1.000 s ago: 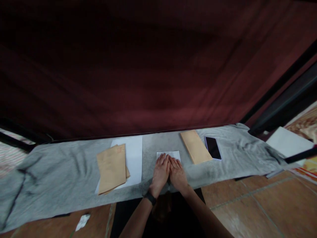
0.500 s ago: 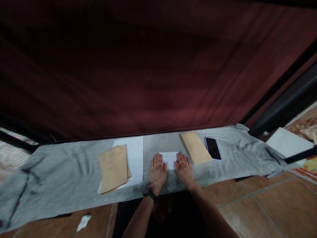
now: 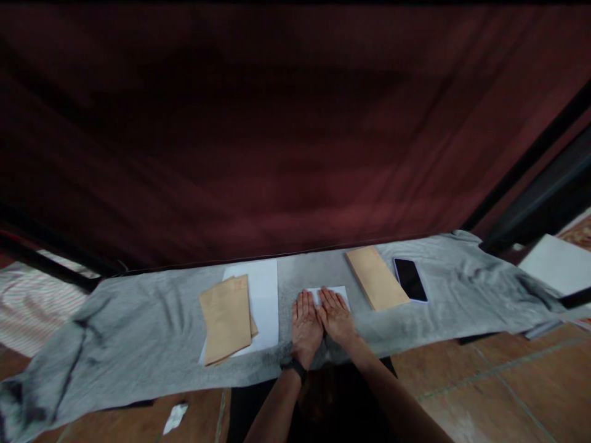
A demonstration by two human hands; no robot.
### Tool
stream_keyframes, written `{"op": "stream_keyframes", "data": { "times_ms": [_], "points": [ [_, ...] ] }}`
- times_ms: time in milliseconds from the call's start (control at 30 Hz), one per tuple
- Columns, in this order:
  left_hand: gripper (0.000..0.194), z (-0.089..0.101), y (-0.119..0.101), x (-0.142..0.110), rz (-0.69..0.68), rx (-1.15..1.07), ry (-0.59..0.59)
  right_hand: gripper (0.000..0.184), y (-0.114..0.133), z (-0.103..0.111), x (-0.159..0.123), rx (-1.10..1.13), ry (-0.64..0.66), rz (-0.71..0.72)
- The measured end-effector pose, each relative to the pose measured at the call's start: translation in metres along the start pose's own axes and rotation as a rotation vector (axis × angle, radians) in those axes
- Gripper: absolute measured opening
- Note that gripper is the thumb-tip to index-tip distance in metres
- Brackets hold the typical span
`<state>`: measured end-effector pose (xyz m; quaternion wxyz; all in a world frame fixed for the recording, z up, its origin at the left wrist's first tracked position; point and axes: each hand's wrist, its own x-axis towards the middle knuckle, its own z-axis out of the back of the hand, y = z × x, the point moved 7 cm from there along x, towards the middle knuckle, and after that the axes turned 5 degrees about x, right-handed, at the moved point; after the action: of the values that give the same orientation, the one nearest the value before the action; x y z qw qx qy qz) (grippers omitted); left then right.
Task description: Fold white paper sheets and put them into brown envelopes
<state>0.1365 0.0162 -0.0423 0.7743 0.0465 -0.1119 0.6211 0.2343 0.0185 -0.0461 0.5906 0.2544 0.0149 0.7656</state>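
Note:
A small white folded paper [image 3: 342, 294] lies on the grey cloth, mostly hidden beneath my hands. My left hand [image 3: 306, 326] rests flat over its left part, fingers stretched forward; a dark band circles that wrist. Flat on the right part of the paper is my right hand [image 3: 336, 317], its fingers extended and its thumb side touching or almost touching the left hand. To the left, brown envelopes [image 3: 226, 320] overlap white sheets [image 3: 265, 301]. On the right lies a brown envelope stack [image 3: 376, 277].
A phone [image 3: 410, 280] with a dark screen lies right of the envelope stack. The grey cloth [image 3: 152, 332] covers a long narrow surface against a dark red panel [image 3: 295, 154]. Crumpled white paper [image 3: 175, 418] is on the tiled floor [image 3: 466, 381].
My hands came together over the paper, spread to its left and right edges, then closed in again toward its middle. The view has shifted slightly, moving everything rightward.

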Motion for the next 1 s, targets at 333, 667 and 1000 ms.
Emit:
{"op": "stream_keyframes", "data": {
  "times_ms": [333, 667, 1000],
  "points": [
    [0.057, 0.001, 0.005, -0.002, 0.007, -0.041, -0.082, 0.05, -0.051, 0.018, -0.016, -0.156, -0.051, -0.06],
    [0.057, -0.001, -0.044, 0.012, -0.207, -0.105, 0.005, 0.049, -0.057, 0.025, -0.024, -0.169, -0.103, -0.09],
    [0.06, 0.004, 0.001, 0.005, -0.166, -0.039, -0.009, 0.051, -0.063, 0.03, -0.032, -0.159, -0.088, -0.091]
  ]
}}
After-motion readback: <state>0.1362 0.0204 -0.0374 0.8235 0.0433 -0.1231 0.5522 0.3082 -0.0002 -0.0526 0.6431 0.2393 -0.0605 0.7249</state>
